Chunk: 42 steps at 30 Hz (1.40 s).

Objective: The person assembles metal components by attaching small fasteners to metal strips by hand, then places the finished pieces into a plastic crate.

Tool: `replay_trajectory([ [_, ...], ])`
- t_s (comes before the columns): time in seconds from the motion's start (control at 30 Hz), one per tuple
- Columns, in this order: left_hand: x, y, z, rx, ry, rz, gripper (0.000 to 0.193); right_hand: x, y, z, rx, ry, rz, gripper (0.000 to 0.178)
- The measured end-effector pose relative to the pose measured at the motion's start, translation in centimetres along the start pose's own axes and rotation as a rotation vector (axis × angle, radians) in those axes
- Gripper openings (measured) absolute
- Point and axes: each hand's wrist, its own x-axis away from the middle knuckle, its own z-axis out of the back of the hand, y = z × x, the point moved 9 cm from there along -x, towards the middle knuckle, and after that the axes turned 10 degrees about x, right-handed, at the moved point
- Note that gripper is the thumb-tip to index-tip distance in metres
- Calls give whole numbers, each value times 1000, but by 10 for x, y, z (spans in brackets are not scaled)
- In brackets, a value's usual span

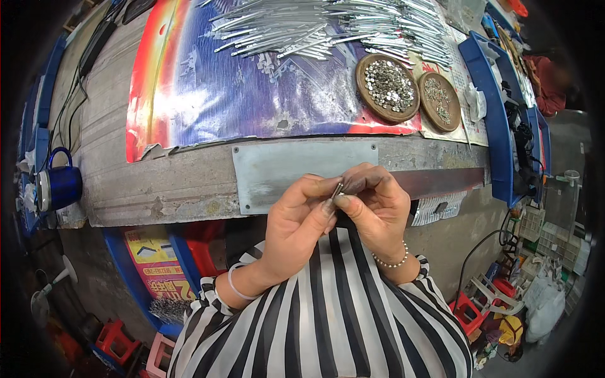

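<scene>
My left hand [297, 222] and my right hand [378, 206] meet in front of my chest, near the table edge. Thumbs and fingertips of both are closed on a small, narrow metal piece [338, 189]. Most of it is hidden by the fingers, so its exact kind cannot be made out. Beyond my hands, a round brown bowl [362, 94] holds many small, shiny metal discs. A second brown bowl [452, 123], to its right, contains tiny metal parts. Long, thin metal strips [277, 31] lie heaped at the far side of the table.
A grey metal plate [277, 165] is fixed at the table's front edge. Colourful printed sheeting [239, 113] covers part of the worktop. At the left stands a blue mug [65, 186]; blue bins [495, 120] line the right. Another person [547, 82] is at far right.
</scene>
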Motion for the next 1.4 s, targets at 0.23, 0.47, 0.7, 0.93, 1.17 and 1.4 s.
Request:
replay_trajectory([
  [0.23,4,-9,-1,193,35,119,25,4,-24,5,280,42,306,19],
  [0.47,3,-10,-4,261,17,154,26,3,-25,4,338,-11,305,17],
  [0.7,0,-5,-6,73,-44,89,25,4,-14,10,172,50,233,19],
  [0.93,4,2,-13,-147,-131,2,24,0,29,-10,-693,-208,-318,21],
  [1.17,8,15,-12,-195,-65,-133,23,1,11,-18,-419,-81,-175,18],
  [1.4,20,27,-8,-326,-1,-316,26,7,-42,-12,404,141,296,17],
])
